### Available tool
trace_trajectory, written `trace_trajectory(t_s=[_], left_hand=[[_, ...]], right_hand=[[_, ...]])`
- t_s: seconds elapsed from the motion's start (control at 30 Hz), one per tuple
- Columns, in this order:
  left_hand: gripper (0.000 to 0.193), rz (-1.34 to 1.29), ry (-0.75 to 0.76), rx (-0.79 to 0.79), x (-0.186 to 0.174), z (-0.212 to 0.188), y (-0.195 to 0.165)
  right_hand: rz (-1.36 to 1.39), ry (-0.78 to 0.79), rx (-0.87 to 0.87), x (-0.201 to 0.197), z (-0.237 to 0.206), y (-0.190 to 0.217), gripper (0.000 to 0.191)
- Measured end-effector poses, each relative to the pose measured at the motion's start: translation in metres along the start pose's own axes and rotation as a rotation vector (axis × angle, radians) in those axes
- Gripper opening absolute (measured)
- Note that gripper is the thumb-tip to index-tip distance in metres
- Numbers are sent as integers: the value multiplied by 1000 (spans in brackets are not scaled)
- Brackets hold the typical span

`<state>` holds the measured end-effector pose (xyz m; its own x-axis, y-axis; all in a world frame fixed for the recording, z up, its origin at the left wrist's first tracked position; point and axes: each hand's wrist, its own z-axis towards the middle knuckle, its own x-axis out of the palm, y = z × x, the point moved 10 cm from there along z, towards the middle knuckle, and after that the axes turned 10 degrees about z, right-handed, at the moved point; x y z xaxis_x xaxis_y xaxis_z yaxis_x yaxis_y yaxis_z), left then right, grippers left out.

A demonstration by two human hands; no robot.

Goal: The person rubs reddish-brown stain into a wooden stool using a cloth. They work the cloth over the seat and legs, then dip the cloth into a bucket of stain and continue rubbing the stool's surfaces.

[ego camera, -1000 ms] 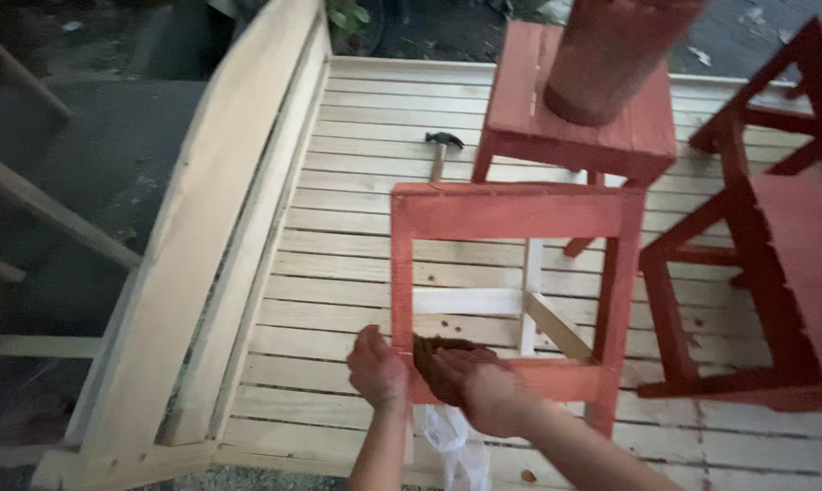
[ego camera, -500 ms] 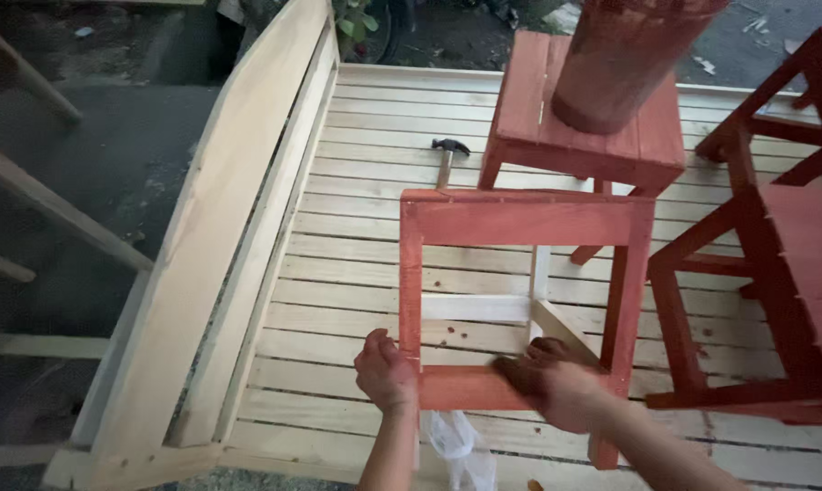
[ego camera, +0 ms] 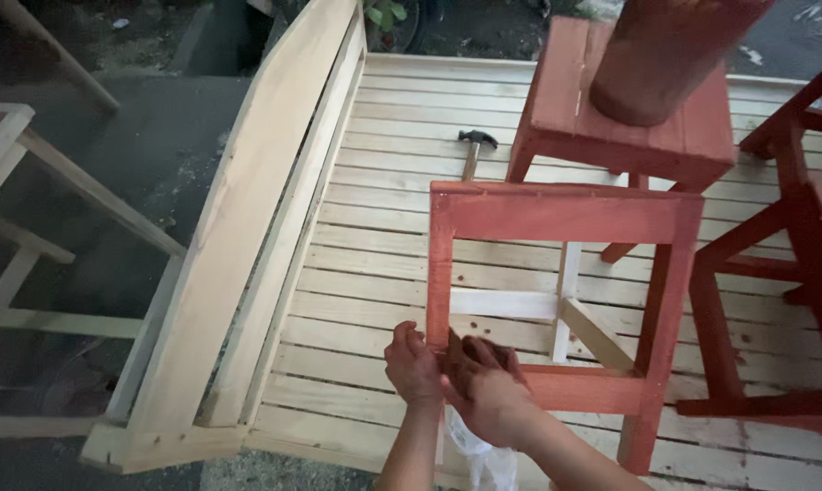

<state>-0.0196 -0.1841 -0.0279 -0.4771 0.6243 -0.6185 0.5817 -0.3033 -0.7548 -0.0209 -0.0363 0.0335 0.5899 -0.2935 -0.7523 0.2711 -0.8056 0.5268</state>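
A red stool [ego camera: 564, 300] lies on its side on a pale slatted wooden bench [ego camera: 375, 227], in the lower middle of the view. Its frame faces the camera as an open square: a broad top rail, two legs running down, and a lower rail across the near edge. The red stain covers these outer faces, while the inner cross-pieces seen through the opening are bare, pale wood, one level, one upright and one slanting.

The left hand [ego camera: 413, 366] sits at the lower left corner of the frame, where the left leg meets the lower rail, its fingers curled against the leg. The right hand [ego camera: 484, 386] is just beside it, over the left end of the lower rail, fingers bent and pressed on something dark; what it is I cannot tell. The two hands are touching or nearly so.

A white plastic bag [ego camera: 479, 455] hangs below the wrists. A hammer [ego camera: 473, 150] lies on the slats beyond the stool. A second red stool [ego camera: 629, 118] stands behind, bearing a reddish cylinder [ego camera: 666, 50]. Another red frame [ego camera: 784, 273] stands on the right.
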Motion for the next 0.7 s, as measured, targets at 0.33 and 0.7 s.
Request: trace_trajectory(t_s=[0.33, 0.7], left_hand=[[35, 25, -3, 18, 7, 5, 5], [35, 79, -60, 55, 0, 13, -4]], right_hand=[[2, 198, 222, 11, 10, -10, 68], [370, -52, 268, 35, 46, -48, 67]])
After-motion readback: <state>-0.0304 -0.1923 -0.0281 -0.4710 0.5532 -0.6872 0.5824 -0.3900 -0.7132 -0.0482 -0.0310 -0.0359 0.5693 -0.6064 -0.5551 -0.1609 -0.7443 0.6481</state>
